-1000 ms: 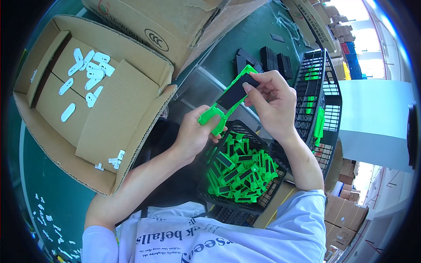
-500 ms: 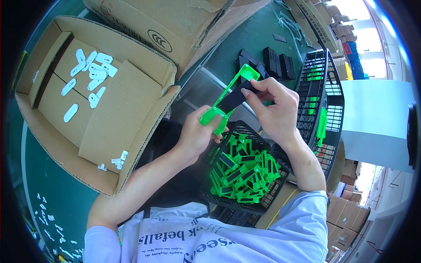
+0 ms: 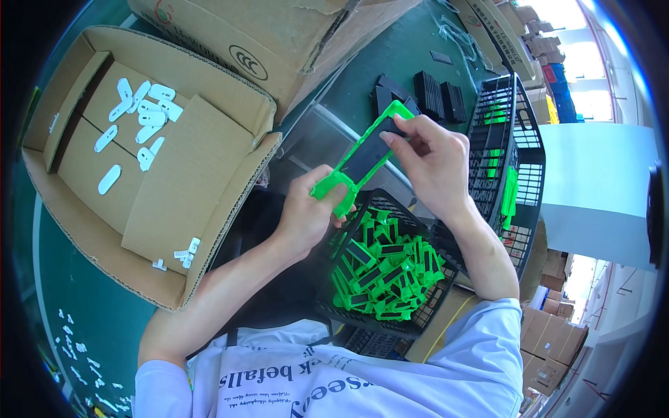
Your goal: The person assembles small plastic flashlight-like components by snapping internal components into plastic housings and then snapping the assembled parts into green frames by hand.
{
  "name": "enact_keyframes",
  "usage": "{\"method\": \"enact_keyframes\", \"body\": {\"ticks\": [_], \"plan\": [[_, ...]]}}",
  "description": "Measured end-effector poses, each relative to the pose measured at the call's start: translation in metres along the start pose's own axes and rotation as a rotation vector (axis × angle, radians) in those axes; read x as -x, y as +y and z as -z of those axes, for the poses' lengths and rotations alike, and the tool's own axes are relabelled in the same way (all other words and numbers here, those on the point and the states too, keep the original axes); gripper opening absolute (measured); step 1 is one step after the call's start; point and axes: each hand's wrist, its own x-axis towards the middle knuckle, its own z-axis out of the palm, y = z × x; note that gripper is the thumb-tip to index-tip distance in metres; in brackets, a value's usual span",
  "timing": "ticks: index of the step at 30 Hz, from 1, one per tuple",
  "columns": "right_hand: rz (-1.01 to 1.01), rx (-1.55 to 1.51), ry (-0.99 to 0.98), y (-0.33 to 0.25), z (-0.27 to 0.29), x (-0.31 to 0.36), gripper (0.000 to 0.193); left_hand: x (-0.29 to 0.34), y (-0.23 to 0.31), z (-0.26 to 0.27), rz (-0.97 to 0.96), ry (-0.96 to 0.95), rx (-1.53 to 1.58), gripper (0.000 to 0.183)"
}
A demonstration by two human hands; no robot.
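My left hand (image 3: 306,209) grips the lower end of a bright green plastic frame (image 3: 334,191), thumb on top. Inside the frame lies a flat black rectangular panel (image 3: 366,159), its long sides along the green rails. At the upper end, my right hand (image 3: 433,157) pinches the panel and frame edge between thumb and fingers; some of its fingertips are hidden. Below the hands, a black crate (image 3: 435,306) holds many green frames (image 3: 390,272) with black panels in them.
On the left, an open cardboard box (image 3: 188,167) contains several white oval pieces (image 3: 110,179). Black panels stand in stacks (image 3: 431,96) on the green table (image 3: 397,56). Another black crate (image 3: 519,125) with green parts is at the right. A large carton (image 3: 279,42) stands at the back.
The black panel, tilted and partly out of the green frame before, now lies down within it. My right hand has stayed at the frame's upper end, pressing closer to it.
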Motion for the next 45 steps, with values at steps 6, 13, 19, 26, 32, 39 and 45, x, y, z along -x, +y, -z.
{"method": "enact_keyframes", "body": {"ticks": [6,13,19,26,32,39,45], "plan": [[-0.065,0.011,-0.065,0.004,0.001,0.000,0.020,0.003,0.004,0.001,-0.015,0.010,-0.040,0.013],[0.101,0.139,-0.019,0.016,0.011,-0.005,0.020,-0.005,0.010,0.003,0.053,-0.001,-0.106,0.014],[0.204,0.410,0.048,0.021,0.033,-0.022,0.028,0.000,0.014,0.001,0.040,-0.002,-0.116,0.013],[-0.145,0.014,-0.675,0.048,0.058,-0.028,0.030,-0.005,0.008,-0.003,0.111,-0.046,-0.300,0.016],[-0.171,-0.076,-0.675,0.064,0.056,-0.020,0.029,-0.002,0.009,-0.012,0.189,-0.031,-0.385,0.021],[0.098,0.108,-0.638,0.066,0.039,-0.022,0.039,-0.002,0.007,-0.015,0.132,0.180,-0.381,0.033],[0.053,0.086,-0.646,0.051,0.046,-0.022,0.037,-0.003,0.007,-0.018,0.095,0.289,-0.421,0.032]]}}
